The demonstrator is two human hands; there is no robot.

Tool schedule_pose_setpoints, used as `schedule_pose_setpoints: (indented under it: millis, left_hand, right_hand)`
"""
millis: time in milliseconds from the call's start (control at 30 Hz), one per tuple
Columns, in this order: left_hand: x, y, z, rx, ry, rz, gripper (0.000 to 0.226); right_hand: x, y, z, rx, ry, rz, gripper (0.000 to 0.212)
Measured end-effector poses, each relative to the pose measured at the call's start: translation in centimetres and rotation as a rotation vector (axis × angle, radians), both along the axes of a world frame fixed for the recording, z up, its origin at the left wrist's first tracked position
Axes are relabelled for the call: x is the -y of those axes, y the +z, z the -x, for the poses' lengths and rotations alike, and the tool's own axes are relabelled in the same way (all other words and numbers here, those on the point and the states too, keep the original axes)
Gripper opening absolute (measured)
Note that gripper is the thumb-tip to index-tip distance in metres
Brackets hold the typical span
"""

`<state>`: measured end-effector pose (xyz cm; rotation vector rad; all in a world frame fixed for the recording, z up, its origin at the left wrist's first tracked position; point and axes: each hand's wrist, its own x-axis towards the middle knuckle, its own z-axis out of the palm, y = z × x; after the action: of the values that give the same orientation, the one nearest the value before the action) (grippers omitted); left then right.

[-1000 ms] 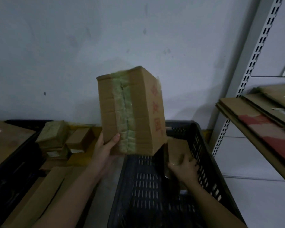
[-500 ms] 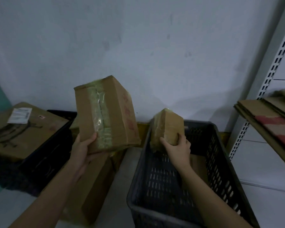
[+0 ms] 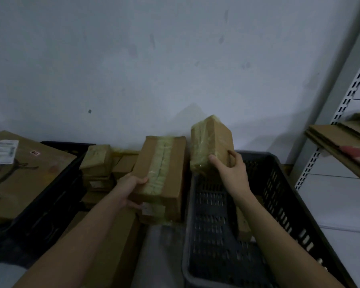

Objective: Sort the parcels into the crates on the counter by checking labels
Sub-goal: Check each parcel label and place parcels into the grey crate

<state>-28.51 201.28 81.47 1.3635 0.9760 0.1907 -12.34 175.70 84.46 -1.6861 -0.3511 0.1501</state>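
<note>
My left hand (image 3: 131,188) grips a long cardboard parcel (image 3: 162,177) with a wide yellowish tape seam. The parcel lies flat on other boxes, just left of the dark slotted crate (image 3: 283,196). My right hand (image 3: 231,169) holds a smaller taped parcel (image 3: 211,142) tilted above the crate's far left corner. A flat cardboard piece (image 3: 242,223) lies inside the crate. At the far left a black crate (image 3: 56,196) carries a large flat box (image 3: 23,173) with a white label (image 3: 2,151).
Several small taped parcels (image 3: 98,159) are piled against the wall between the two crates. A long box (image 3: 112,246) lies under my left forearm. On the right a white slotted shelf upright (image 3: 341,113) stands, with flattened cardboard (image 3: 341,142) on a shelf.
My left hand has lowered the long parcel from upright in the air to flat on the boxes beside the crate. My right hand has lifted the small parcel a bit higher.
</note>
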Motion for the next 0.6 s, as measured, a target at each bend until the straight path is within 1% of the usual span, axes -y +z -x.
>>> schedule_pose_setpoints:
  millis: [100,233,300,333,367,433,467,600]
  left_hand:
    - [-0.1,-1.8,-1.8,-0.073,-0.04,-0.005,0.045]
    - [1.0,-4.8,-3.9,-0.096,-0.069,0.032,0.059]
    - [1.1,-6.7,-4.3,-0.077,-0.076,0.022,0.055]
    - [1.1,-7.6,-4.5,-0.064,-0.082,-0.05,0.051]
    - [1.1,-8.6,-4.7,-0.069,-0.103,-0.173,0.049]
    - [1.3,-10.3,-5.0,-0.133,-0.152,-0.442,0.052]
    - [1.4,-10.7,-5.1,-0.163,-0.185,-0.531,0.055]
    - [0.3,-10.6,-5.0,-0.194,-0.413,-0.699,0.059]
  right_hand:
    - [-1.0,-0.3,0.5,0.03,-0.014,-0.021,0.092]
    - [-2.7,-0.7,1.8,0.062,-0.018,0.006,0.095]
    - [-3.6,-1.0,2.6,0.101,-0.004,0.03,0.096]
    - [-4.1,-1.2,3.0,0.118,0.002,0.043,0.097]
    - [-4.5,-1.4,3.5,0.127,0.003,0.058,0.098]
    - [-5.5,-1.9,4.4,0.124,-0.004,0.088,0.1]
    - [-6.0,-2.1,4.7,0.12,-0.004,0.103,0.101]
    - [-7.9,-2.9,5.8,0.118,0.013,0.179,0.101]
